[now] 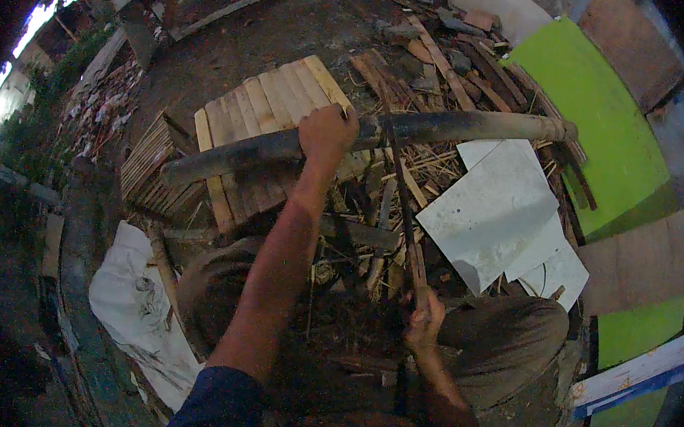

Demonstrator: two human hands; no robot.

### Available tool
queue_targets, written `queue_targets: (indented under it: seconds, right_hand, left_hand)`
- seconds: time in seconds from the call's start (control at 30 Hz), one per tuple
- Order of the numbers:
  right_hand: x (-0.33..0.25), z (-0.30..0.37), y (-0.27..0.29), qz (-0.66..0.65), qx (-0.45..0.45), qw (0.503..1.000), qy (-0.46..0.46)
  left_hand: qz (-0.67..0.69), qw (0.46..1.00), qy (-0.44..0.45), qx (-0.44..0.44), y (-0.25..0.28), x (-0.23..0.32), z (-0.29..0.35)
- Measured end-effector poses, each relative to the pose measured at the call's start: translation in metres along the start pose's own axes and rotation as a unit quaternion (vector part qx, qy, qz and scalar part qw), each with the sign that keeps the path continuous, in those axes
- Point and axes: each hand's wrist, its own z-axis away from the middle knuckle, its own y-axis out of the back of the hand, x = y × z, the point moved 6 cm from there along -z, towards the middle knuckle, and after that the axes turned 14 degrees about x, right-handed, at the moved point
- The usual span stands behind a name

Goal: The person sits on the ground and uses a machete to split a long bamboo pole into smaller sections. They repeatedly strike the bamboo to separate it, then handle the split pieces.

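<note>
A thick, slightly bent round pole (477,128), blackened on its left and middle and paler brown toward its right end, lies crosswise in front of me. My left hand (328,136) is closed over it, left of its middle. Low on the right, my right hand (426,323) grips the wooden handle of a saw-like tool (400,190). Its long, narrow, dark blade runs up and away, crossing the pole just right of my left hand. I cannot make out any teeth on the blade.
Slatted wooden panels (275,96) lie under the pole at left. Wood scraps and straw (377,176) cover the ground between my knees. White sheets (495,209) and a green board (599,113) are at right, a white sack (138,302) at left.
</note>
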Motion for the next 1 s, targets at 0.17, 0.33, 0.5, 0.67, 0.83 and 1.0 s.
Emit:
queue_targets:
  seconds: [0.17,0.33,0.5,0.67,0.83,1.0]
  right_hand:
    - [-0.036,-0.02,-0.002,-0.07,0.027,0.997,-0.019]
    - [-0.007,-0.005,0.004,-0.033,0.053,0.998,-0.012]
    - [-0.024,-0.013,0.003,-0.08,0.033,0.991,-0.104]
    - [-0.037,-0.022,0.005,-0.083,0.077,0.986,-0.123]
    - [-0.034,-0.031,0.014,-0.072,0.06,0.977,-0.189]
    - [-0.028,-0.03,0.013,-0.051,0.089,0.98,-0.169]
  left_hand:
    - [0.002,0.995,-0.057,0.076,-0.001,-0.003,0.021]
    - [0.123,0.972,-0.135,0.148,0.011,-0.003,0.036]
    - [0.148,0.947,-0.246,0.142,0.014,-0.004,0.037]
    - [0.144,0.95,-0.243,0.131,-0.009,-0.003,0.018]
    - [0.101,0.959,-0.199,0.173,-0.022,-0.007,0.008]
    - [0.078,0.974,-0.184,0.11,-0.027,0.0,0.001]
